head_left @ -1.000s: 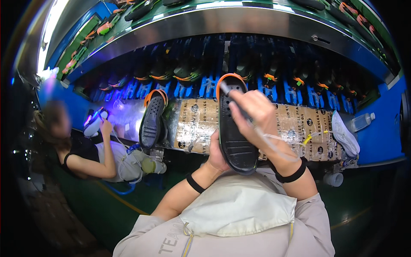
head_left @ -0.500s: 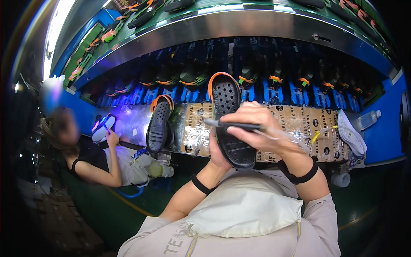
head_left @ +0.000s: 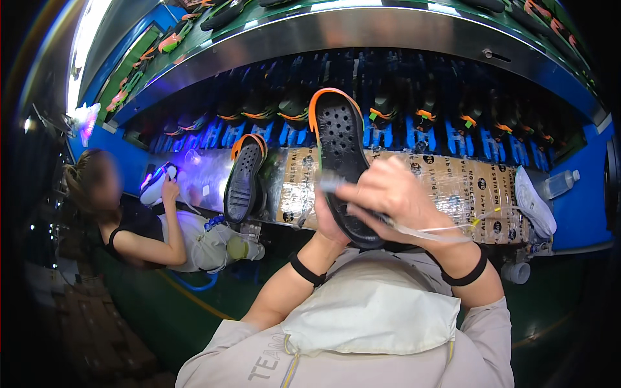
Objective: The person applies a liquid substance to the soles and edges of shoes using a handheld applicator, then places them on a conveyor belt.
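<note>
A black shoe sole [head_left: 341, 143] with round holes and an orange toe rim is held up in front of me, tilted a little. My left hand [head_left: 328, 218] is closed round its lower left edge, with the fingers hidden underneath. Over the sole's middle, my right hand [head_left: 398, 194] is closed on a brush [head_left: 332, 182] with a thin clear tube trailing from it. The brush's pale tip is smeared by motion near the sole's left edge. Left of my hands, a second black and orange sole [head_left: 242, 184] leans on the bench.
A cardboard-covered bench [head_left: 453, 194] runs before me, with a white shoe-shaped piece [head_left: 533, 204] and a clear bottle [head_left: 561, 184] at its right end. Behind, blue racks [head_left: 420, 139] hold several shoes below a metal-edged conveyor [head_left: 388, 32]. A co-worker [head_left: 145, 239] sits at left holding a shoe.
My right hand and the brush have shifted right and turned on the sole, so the black handle is now mostly hidden. The held sole sits slightly higher in view.
</note>
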### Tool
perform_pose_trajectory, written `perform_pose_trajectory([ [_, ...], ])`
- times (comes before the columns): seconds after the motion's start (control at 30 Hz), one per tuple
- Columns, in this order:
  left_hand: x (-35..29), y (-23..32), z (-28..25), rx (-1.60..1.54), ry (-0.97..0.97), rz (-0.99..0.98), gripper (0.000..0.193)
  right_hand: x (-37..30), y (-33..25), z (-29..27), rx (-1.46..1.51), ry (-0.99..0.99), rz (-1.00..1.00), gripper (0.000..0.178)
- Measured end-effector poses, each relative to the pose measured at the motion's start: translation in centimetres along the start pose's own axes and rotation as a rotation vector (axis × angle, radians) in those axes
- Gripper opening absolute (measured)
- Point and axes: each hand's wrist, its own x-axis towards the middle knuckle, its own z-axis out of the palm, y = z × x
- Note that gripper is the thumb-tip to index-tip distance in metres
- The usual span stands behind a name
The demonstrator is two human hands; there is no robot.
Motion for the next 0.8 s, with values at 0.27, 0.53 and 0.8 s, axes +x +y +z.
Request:
perform_pose_trajectory([
  [0.27, 0.9, 1.7, 1.4, -0.056, -0.211, 0.178, 0.089, -0.2, -0.7, -0.8, 0.050, -0.120, -0.030, 0.032],
  [0.53, 2.1, 4.2, 3.0, -0.141, -0.370, 0.048, 0.098, 0.1, -1.7, -2.0, 0.104, -0.159, -0.008, 0.030],
  [0.8, 2.7, 6.9, 3.5, -0.125, -0.428, -0.034, 0.098, 0.2, -2.1, -2.7, 0.210, -0.199, 0.013, 0.034],
])
